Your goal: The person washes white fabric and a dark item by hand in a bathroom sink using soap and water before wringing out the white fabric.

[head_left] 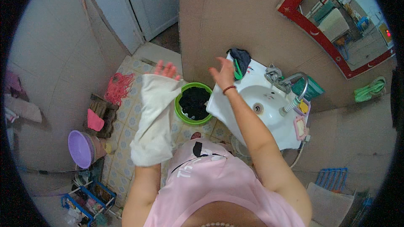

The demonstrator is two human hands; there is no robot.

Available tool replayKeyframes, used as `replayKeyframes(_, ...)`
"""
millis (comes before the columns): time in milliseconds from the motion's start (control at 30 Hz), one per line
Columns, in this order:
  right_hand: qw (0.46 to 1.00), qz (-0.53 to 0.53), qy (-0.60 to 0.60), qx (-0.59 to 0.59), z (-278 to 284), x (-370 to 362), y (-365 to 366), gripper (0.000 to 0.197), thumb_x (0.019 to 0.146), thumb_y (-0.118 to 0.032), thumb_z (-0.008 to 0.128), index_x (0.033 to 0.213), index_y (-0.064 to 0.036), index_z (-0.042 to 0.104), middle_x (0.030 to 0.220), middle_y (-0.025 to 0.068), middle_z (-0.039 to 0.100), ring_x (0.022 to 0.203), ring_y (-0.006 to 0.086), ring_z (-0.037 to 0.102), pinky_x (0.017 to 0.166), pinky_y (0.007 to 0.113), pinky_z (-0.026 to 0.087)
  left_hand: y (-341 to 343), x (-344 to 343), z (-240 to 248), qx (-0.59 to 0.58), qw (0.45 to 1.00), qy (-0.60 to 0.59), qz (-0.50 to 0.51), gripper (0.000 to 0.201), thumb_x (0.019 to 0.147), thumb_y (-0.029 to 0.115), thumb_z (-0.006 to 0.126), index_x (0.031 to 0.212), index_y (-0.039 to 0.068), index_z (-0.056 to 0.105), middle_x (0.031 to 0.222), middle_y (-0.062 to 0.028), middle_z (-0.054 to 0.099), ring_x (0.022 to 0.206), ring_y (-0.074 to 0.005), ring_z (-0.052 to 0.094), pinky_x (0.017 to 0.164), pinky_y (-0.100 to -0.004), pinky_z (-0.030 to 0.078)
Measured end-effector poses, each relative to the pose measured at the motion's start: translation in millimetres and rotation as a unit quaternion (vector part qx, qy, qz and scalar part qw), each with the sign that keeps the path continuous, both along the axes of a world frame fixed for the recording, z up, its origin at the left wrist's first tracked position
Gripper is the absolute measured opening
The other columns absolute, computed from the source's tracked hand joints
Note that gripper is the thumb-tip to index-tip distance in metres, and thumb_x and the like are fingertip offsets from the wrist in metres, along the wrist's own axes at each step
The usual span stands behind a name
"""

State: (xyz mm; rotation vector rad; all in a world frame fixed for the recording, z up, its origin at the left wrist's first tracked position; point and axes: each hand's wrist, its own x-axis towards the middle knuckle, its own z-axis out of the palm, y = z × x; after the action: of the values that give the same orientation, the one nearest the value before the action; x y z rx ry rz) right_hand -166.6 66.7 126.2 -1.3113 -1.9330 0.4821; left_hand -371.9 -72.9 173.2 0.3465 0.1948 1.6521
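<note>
1. Small tiled washroom w/ patterned floor tiles [126, 113], grey walls, a door at the top and a red-framed mirror [336, 54] on the right.
2. The white cloth [153, 117] is draped over the left forearm, hanging down past the elbow; its top edge sits just under the left hand [167, 70]. It's held up in the air, above the floor, just left of the green basin [182, 115].
3. Progress, as a judgement: basin already holds dark clothes [194, 102], so some laundry looks sorted into it; the white cloth isn't in the basin or the sink [235, 105] yet. A dark rag [240, 59] lies on the sink's back corner, apparently not dealt with.
4. Left hand: raised, fingers spread, palm away; cloth rests on the arm, not pinched as far as I can tell.
5. Right hand [224, 74]: arm stretched fwd over the sink's left edge, fingers loosely apart, holding nothing; red band at the wrist.
6. Further out: tap [275, 77] w/ hose, purple bowl [80, 148] at left, blue rack [86, 201] lower left.
</note>
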Motion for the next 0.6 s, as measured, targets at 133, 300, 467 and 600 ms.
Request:
replayKeyframes(133,0.956,-0.219,-0.149,-0.127,-31,48,10,0.064,0.057,-0.026,0.069,0.111,-0.0157,0.036,0.116,0.0164,0.027,0.1,0.0355,0.034,0.083,0.044,0.031,16,6,46,0.086,0.976,0.129,0.152,0.069,0.068,0.051,0.051,0.122,0.017,0.026,0.112,-0.0151,0.039,0.093,-0.0293,0.048,0.075,-0.0452,0.042)
replayKeyframes(300,0.977,-0.177,-0.068,-0.1,-68,76,29,0.052,0.058,-0.011,0.064,0.106,-0.0125,0.043,0.108,0.0151,0.039,0.095,0.0322,0.041,0.08,0.037,0.035,26,26,106,0.211,0.921,0.145,0.293,0.068,0.068,0.052,0.051,0.119,0.013,0.028,0.11,-0.0162,0.041,0.09,-0.0292,0.05,0.075,-0.0406,0.043)
replayKeyframes(467,0.934,-0.109,0.273,-0.205,-18,101,31,0.04,0.059,-0.003,0.055,0.098,-0.0067,0.049,0.088,0.0117,0.054,0.079,0.022,0.052,0.071,0.03,0.041,61,86,11,-0.078,0.972,0.193,-0.109,0.049,0.077,0.038,0.047,0.112,0.006,0.036,0.103,-0.0148,0.047,0.094,-0.0251,0.047,0.078,-0.0381,0.04)
replayKeyframes(600,0.999,0.03,0.039,-0.017,32,86,-46,0.046,0.059,-0.002,0.053,0.104,-0.0044,0.045,0.099,0.0152,0.048,0.092,0.0263,0.047,0.079,0.033,0.037,63,147,-81,-0.22,0.912,0.005,-0.346,0.04,0.078,0.033,0.05,0.106,0.006,0.041,0.101,-0.0104,0.048,0.093,-0.0209,0.047,0.078,-0.0345,0.039)
